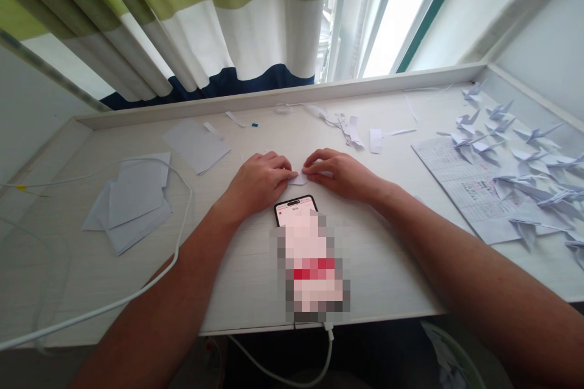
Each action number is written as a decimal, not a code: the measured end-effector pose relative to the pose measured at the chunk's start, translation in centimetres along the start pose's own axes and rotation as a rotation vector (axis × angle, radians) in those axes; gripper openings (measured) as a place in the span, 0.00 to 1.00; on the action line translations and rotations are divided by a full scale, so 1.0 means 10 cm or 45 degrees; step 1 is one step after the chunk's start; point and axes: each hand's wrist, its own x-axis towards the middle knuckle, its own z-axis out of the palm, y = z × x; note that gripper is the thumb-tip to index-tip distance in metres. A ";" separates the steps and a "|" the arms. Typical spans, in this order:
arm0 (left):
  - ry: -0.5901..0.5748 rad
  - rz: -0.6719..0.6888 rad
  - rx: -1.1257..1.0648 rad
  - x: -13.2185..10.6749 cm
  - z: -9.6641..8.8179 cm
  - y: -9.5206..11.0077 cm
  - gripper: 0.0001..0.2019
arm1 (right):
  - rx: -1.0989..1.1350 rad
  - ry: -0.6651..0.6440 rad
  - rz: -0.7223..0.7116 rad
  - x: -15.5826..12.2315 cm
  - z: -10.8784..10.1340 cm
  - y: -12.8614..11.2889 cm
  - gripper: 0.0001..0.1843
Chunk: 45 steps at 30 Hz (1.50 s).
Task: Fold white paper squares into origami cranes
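Left hand [261, 182] and right hand [345, 172], fingers narrowed, pinch one folded paper [298, 179] between them, with one phone [306, 249] just nearside of both and two paper piles [135, 196] to their left.

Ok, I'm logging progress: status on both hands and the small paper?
Left hand, right hand: both at the small white paper, partly hiding it. Phone close on the near side, not covering the paper.

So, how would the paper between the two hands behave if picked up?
The paper is probably very light, looking much smaller than the phone. It may hold its shape, since its straight, angled edges look folded, though layers are too small to make out.
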 end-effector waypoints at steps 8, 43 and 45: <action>-0.064 -0.038 -0.036 -0.04 -0.08 0.01 0.14 | -0.088 -0.041 0.047 0.01 -0.04 -0.04 0.11; -0.046 0.031 -0.118 -0.09 -0.10 -0.04 0.14 | -0.192 -0.047 -0.023 0.01 -0.03 -0.02 0.14; -0.045 0.024 -0.128 -0.09 -0.10 -0.05 0.14 | -0.231 -0.073 -0.050 0.01 -0.04 -0.03 0.14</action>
